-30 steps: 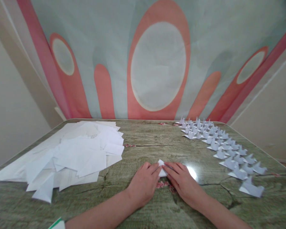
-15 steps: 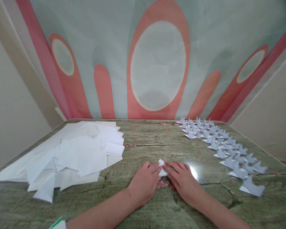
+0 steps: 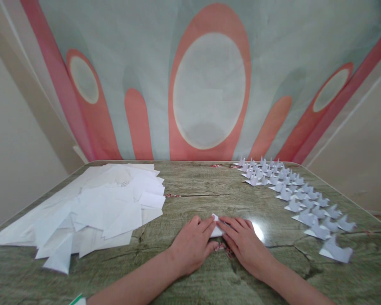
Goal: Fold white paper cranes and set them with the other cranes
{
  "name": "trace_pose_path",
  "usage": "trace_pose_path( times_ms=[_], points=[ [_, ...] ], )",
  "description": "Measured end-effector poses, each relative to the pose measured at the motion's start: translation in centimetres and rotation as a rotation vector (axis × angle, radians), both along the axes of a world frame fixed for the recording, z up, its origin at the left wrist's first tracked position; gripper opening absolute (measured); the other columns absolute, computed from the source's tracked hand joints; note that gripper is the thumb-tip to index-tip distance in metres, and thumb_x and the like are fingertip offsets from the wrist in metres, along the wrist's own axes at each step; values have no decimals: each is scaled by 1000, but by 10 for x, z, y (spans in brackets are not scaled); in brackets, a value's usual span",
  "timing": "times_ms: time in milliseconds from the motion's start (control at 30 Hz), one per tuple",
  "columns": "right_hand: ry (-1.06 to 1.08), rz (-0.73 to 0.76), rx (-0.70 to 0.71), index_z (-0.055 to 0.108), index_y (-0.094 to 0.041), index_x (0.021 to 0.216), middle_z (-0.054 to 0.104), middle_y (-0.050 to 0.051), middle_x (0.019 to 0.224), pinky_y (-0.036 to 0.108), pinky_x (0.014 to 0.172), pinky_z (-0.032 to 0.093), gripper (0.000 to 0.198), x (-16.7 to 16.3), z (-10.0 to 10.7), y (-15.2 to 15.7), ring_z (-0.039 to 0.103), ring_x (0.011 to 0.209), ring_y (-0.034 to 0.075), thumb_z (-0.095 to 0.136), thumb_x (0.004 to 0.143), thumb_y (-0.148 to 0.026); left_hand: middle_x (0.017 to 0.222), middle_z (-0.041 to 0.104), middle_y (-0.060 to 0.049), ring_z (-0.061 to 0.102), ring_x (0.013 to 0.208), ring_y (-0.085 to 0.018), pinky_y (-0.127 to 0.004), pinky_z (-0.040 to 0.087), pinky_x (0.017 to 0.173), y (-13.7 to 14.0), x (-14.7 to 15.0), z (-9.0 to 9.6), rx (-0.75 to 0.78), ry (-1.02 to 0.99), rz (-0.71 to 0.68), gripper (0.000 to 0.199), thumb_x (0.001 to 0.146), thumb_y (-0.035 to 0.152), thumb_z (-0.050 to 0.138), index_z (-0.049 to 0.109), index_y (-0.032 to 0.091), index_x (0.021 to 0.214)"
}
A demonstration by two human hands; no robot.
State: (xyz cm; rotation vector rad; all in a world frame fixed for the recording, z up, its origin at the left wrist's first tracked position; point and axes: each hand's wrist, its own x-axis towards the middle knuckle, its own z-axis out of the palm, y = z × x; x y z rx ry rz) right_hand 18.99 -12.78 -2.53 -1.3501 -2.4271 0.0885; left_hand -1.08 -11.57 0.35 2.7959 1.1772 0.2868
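A small piece of folded white paper (image 3: pixel 217 230) lies on the table in front of me, partly covered by my fingers. My left hand (image 3: pixel 193 241) presses its left side and top with the fingertips, and its thumb sticks out just below the paper. On the other side, the fingers of my right hand (image 3: pixel 243 241) lie close together over the paper's right part, holding it against the tabletop. The fingertips of both hands nearly meet at the paper's upper point.
A spread heap of white paper sheets (image 3: pixel 108 207) covers the table's left side. Several rows of folded paper birds (image 3: pixel 305 217) stand along the right. The wood-patterned table (image 3: pixel 190 178) ends at a patterned backdrop (image 3: pixel 158 127).
My left thumb has moved away from the paper's lower edge and now points right below it. The fingers have shifted slightly on the paper. The view has tilted a little upward.
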Motion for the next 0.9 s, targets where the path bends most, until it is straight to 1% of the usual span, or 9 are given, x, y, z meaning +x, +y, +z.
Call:
trace_pose_path(
  times_ms=[133, 300, 467, 600, 733, 900],
  points=[
    [-6, -3, -18, 48, -27, 126, 53, 6, 125, 41, 84, 38, 36, 0, 1, 0, 48, 104, 22, 39, 91, -23, 137, 41, -3, 47, 96, -21, -34, 38, 87, 2, -1, 0, -5, 12, -6, 50, 88, 45, 43, 38, 20, 131],
    [-2, 9, 3, 48, -25, 125, 53, 6, 125, 42, 88, 36, 36, 0, 1, -1, 47, 105, 22, 41, 90, -20, 137, 41, -3, 47, 98, -22, -34, 38, 88, 5, -2, 1, -10, 19, -16, 51, 88, 47, 43, 38, 21, 131],
    [14, -3, 44, 53, -26, 119, 55, 4, 122, 44, 95, 28, 34, 1, 5, -6, 44, 110, 23, 45, 87, -16, 136, 42, -2, 48, 97, -21, -34, 38, 87, 6, -1, 2, 7, 26, -14, 49, 87, 46, 44, 40, 22, 129],
    [20, 12, 19, 53, -25, 118, 57, 3, 120, 42, 95, 27, 33, -2, 9, -6, 45, 109, 22, 45, 88, -16, 135, 44, -2, 47, 97, -22, -35, 38, 87, 9, -3, 4, 32, 52, -7, 50, 87, 47, 44, 41, 21, 129],
    [8, 7, -11, 50, -24, 122, 57, 4, 119, 42, 96, 27, 35, -7, 12, -3, 44, 109, 22, 46, 88, -17, 133, 46, -2, 45, 101, -24, -37, 36, 89, 13, -8, 7, 33, 46, 11, 51, 86, 50, 43, 43, 20, 128],
    [-10, 7, -19, 49, -25, 123, 56, 5, 118, 44, 98, 25, 35, -12, 17, -2, 44, 109, 22, 46, 88, -22, 133, 47, -2, 40, 112, -26, -39, 31, 95, 15, -10, 7, 21, 10, 19, 53, 84, 53, 44, 44, 19, 126]
  ],
)
